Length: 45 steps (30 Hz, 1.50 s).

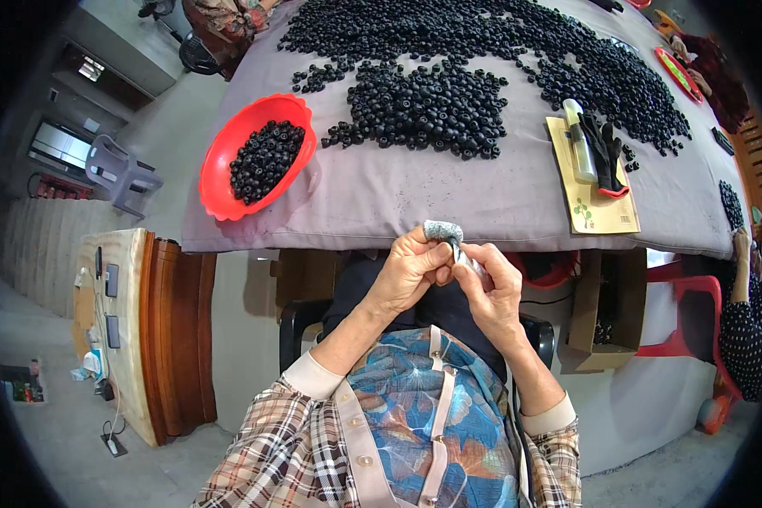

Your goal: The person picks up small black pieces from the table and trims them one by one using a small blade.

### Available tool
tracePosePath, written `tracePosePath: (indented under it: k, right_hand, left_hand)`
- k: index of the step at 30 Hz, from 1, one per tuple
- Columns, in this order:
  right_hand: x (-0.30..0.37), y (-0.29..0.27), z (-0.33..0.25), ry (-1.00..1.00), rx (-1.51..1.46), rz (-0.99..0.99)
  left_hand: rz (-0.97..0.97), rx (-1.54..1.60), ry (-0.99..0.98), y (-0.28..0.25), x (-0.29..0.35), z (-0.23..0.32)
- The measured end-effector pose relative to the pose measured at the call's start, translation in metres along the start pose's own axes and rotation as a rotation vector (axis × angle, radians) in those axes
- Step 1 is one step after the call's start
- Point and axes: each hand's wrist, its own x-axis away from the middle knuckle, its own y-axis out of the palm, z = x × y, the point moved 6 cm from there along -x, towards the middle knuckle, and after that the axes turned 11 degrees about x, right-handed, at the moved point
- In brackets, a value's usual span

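Both hands meet just in front of the table's near edge. My left hand (407, 273) is closed, thumb and fingers pinched together. A grey speckled strip (443, 229), like tape or cloth, curls over the tip of its raised finger. My right hand (494, 288) is closed too, pinching the strip's darker lower end beside the left thumb. Whether the strip is wrapped all the way round the finger cannot be made out. Beyond the hands, a pile of small black round parts with holes (427, 106) lies on the grey cloth-covered table (356, 203).
A red scalloped bowl (214, 173) holds more black parts. On the right lie a yellow card (582, 207), a clear bottle (581, 152) and a black glove (606, 157). A cardboard box (605, 351) and a red chair (694, 292) stand at right. Other people sit around the table.
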Motion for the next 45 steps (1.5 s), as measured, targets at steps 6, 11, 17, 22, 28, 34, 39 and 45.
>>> tracePosePath:
  k: [6, 11, 17, 22, 28, 34, 39, 45]
  right_hand:
    - [-0.0006, -0.0015, -0.002, -0.008, 0.004, -0.007]
    - [-0.0012, -0.0017, -0.0008, 0.006, -0.013, -0.017]
    - [-0.0011, -0.0006, 0.002, 0.017, -0.036, -0.03]
    - [-0.0015, -0.0004, 0.0017, 0.021, -0.033, -0.036]
    - [-0.0015, -0.0013, 0.0013, 0.031, -0.009, -0.041]
    - [-0.0017, -0.0008, -0.0004, 0.074, -0.031, -0.068]
    - [-0.0015, -0.0006, 0.0004, 0.087, -0.06, -0.09]
    - [-0.0025, -0.0011, -0.0015, 0.1, -0.048, -0.104]
  left_hand:
    - [-0.015, 0.032, -0.001, -0.0012, -0.0005, -0.0006]
    - [-0.038, 0.023, 0.002, -0.0008, -0.0012, -0.0001]
    - [-0.018, -0.003, 0.002, -0.0003, -0.0003, 0.0018]
    - [-0.023, -0.046, -0.002, -0.0043, -0.0008, 0.0025]
    - [-0.019, -0.098, 0.028, -0.0013, -0.0005, 0.0037]
    - [-0.006, -0.123, 0.049, -0.0022, 0.0008, 0.0048]
    - [-0.007, -0.147, 0.058, -0.0012, 0.0021, 0.0063]
    - [0.01, -0.169, 0.065, -0.001, 0.0029, 0.0066]
